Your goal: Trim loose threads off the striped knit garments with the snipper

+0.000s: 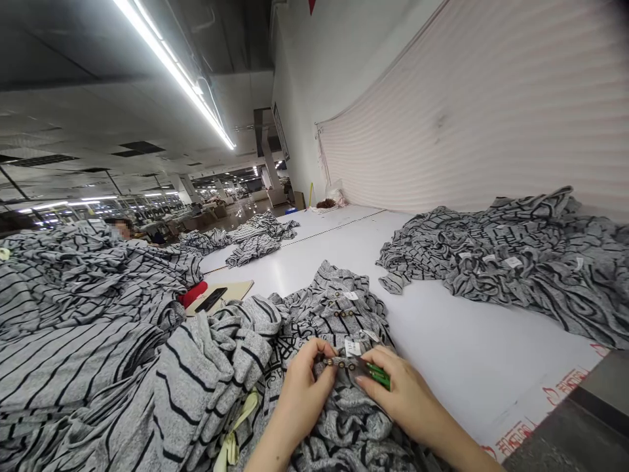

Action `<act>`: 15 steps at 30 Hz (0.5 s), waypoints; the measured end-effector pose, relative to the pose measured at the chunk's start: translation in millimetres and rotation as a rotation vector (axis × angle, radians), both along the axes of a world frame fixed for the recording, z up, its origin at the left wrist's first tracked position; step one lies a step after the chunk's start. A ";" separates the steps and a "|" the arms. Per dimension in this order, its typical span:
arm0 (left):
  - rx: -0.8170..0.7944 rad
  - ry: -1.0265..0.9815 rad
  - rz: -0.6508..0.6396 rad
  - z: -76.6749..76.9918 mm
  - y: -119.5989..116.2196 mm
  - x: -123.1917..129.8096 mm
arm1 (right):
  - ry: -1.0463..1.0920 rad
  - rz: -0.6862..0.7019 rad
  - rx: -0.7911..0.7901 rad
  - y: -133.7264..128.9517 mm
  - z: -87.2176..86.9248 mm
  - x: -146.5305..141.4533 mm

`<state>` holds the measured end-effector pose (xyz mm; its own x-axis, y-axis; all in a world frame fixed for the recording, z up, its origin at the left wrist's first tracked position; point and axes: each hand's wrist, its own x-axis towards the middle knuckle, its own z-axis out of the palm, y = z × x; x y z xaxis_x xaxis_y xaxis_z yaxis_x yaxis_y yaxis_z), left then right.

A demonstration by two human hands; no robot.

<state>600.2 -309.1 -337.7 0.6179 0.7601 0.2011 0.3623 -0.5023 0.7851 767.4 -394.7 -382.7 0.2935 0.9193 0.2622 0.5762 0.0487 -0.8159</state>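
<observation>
My left hand pinches the button placket of a grey striped knit garment, which lies bunched under both hands. My right hand grips small green-handled thread snips close to the placket, and their blades are hidden behind my fingers. Several round metal buttons sit along the placket, and a white label lies just above my hands. A large heap of the same striped fabric rises to the left of my left hand.
A white cutting table runs ahead, with striped fabric piles at right and far ahead. A phone lies on a tan board beside red cloth. A co-worker's head shows behind the left heap. A pale curtain covers the right wall.
</observation>
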 end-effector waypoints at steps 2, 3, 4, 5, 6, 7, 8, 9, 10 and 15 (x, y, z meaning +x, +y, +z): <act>-0.042 0.044 -0.006 3.0 -0.4 -2.5 | 0.081 0.045 0.006 0.8 -2.5 0.3; -0.065 0.072 -0.031 4.7 -0.3 -3.4 | 0.136 0.064 0.017 2.1 -2.7 0.5; -0.089 0.096 -0.065 6.4 0.1 -3.8 | 0.192 0.081 0.027 3.7 -2.4 0.9; -0.115 0.114 -0.101 7.7 0.9 -3.7 | 0.239 0.097 0.033 5.4 -1.8 1.2; -0.150 0.128 -0.130 8.6 2.0 -2.9 | 0.273 0.111 0.036 6.9 -1.2 1.3; -0.199 0.131 -0.147 8.9 3.4 -1.6 | 0.296 0.117 0.041 8.0 -0.7 0.9; -0.262 0.122 -0.148 8.7 4.9 0.1 | 0.312 0.115 0.050 8.5 -0.3 -0.1; -0.333 0.098 -0.134 8.2 6.5 2.0 | 0.327 0.106 0.067 8.1 -0.3 -1.9; -0.405 0.066 -0.115 7.5 7.9 3.9 | 0.338 0.095 0.088 7.0 -0.6 -4.4; -0.622 -0.061 -0.023 8.0 9.9 8.9 | 0.219 0.025 0.198 -0.4 -5.4 -23.5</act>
